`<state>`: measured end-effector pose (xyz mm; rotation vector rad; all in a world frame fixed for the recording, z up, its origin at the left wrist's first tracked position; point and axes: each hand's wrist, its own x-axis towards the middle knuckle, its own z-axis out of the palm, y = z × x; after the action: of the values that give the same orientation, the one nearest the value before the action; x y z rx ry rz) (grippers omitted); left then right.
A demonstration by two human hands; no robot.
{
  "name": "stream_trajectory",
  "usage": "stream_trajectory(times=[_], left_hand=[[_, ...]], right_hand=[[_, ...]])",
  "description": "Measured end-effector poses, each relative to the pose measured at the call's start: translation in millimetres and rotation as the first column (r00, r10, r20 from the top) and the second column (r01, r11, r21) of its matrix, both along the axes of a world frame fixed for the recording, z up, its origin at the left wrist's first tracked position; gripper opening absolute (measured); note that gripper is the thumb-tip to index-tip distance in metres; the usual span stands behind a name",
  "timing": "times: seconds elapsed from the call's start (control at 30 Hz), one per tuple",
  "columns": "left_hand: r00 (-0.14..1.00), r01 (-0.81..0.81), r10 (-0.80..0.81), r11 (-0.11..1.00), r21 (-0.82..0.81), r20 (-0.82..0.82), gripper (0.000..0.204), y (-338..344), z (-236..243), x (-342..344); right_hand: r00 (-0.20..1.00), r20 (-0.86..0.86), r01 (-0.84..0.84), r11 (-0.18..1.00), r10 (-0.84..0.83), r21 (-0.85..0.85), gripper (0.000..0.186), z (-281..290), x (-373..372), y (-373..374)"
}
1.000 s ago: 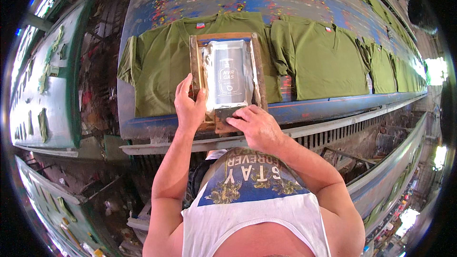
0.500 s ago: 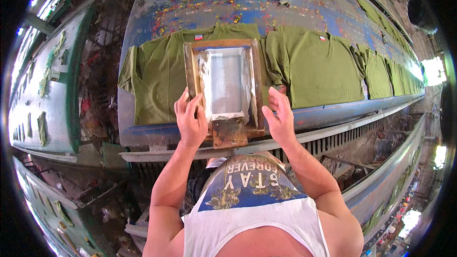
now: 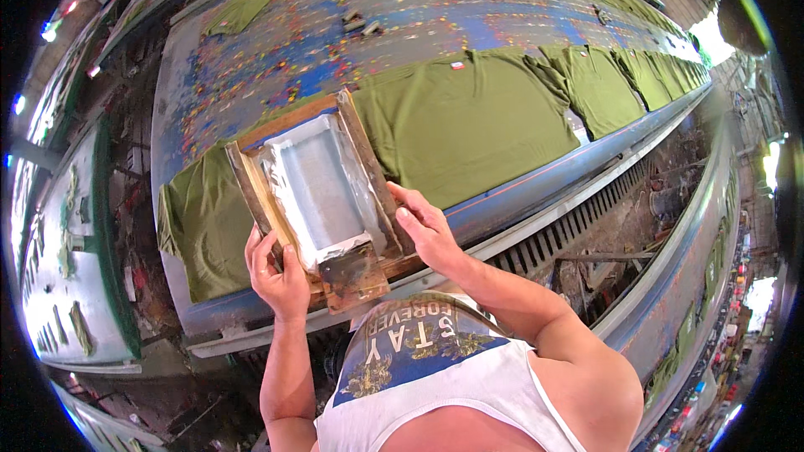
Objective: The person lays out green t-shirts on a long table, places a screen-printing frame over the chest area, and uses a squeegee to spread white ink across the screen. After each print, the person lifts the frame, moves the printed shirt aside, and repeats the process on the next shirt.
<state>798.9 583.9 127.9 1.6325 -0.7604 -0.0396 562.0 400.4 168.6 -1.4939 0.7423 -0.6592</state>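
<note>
**A:** Entry, head view. What do you log for the hands?

**B:** I note the left hand [image 3: 279, 274] wrapped around the near-left corner of the wooden printing frame [image 3: 314, 192], fingers curled over the side rail, thumb on top. I note the right hand [image 3: 425, 228] on the near-right rail, fingers pressed together and laid flat along the wood, thumb against the edge. Both hands grip the frame.

**A:** Position of the frame?

**B:** I see it tilted, turned at an angle to the table edge, over the long paint-spattered table [image 3: 276, 59]. Its far end overlaps the left green shirt [image 3: 205, 218]; its right rail lies along the edge of the middle green shirt [image 3: 465, 121]. I cannot tell whether it rests on the cloth or is lifted off it.

**A:** Inside the frame?

**B:** A pale mesh panel bordered with silvery tape. At the near end a stained squeegee [image 3: 352, 272] lies across the frame, between my two hands.

**A:** Surroundings?

**B:** More green shirts [image 3: 624, 75] lie in a row to the right along the table. A second table [image 3: 63, 285] with small green pieces on it runs on the left, well apart.
</note>
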Motion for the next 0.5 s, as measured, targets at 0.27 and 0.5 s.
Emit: stream_trajectory(times=[0.27,0.5], left_hand=[[0.995,0.09,-0.093,0.991,-0.097,-0.033,0.055,-168.7,26.5,-165.9],[0.963,0.218,-0.228,0.973,-0.081,-0.143,0.039,-289.2,30.3,-303.9]], right_hand=[[0.973,0.073,0.218,0.976,-0.218,0.017,0.047,16.0,-167.2,-127.6],[0.899,0.048,0.425,0.895,-0.435,0.137,0.041,28.8,-311.9,-229.7]])
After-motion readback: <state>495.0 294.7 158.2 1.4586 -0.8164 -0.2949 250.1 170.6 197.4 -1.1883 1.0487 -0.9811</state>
